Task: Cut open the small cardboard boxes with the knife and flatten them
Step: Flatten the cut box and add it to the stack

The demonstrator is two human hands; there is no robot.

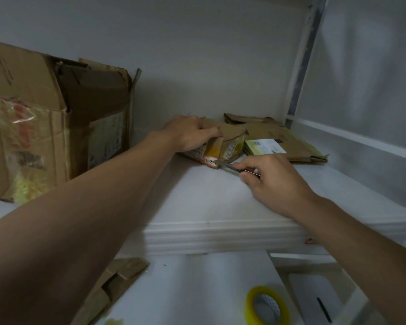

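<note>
A small brown cardboard box [223, 144] with yellow tape and white labels lies on the white shelf [209, 202]. My left hand [190, 132] grips its top left side, the thumb curled on the box's upper face. My right hand [274, 181] pinches a thin knife [230, 167], and the blade tip touches the box's near lower corner by a small white label. Just right of the box lies a pile of flattened cardboard [279, 139] with a white label on it.
A big open cardboard box [52, 123] stands at the left of the shelf. On the lower surface sit a roll of yellow tape [267, 306], a folded cardboard piece [110, 289] and a white bin [314, 299]. A white upright post [302, 62] rises at the right.
</note>
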